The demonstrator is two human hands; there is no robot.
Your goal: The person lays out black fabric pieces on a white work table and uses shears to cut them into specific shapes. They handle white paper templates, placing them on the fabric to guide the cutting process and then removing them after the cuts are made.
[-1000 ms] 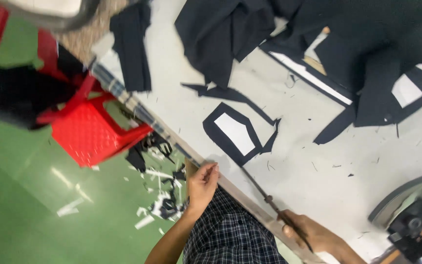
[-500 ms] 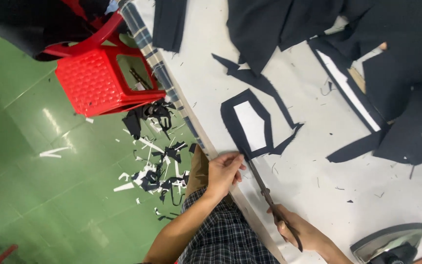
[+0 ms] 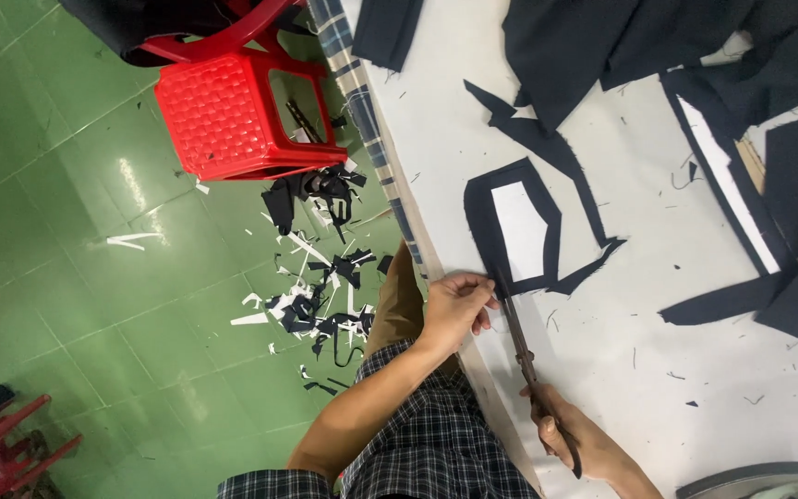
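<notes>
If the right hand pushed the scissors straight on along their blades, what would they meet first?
The right hand aims the scissors at the dark fabric frame piece, pinched by the left hand; its near edge likely comes first, seemingly already at the tips.

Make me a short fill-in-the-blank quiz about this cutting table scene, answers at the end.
1. The right hand holds a pair of ____.
2. The left hand pinches the edge of a dark fabric piece with a ____ panel on it.
3. The plastic stool on the green floor is ____.

Missing words: scissors; white; red
</notes>
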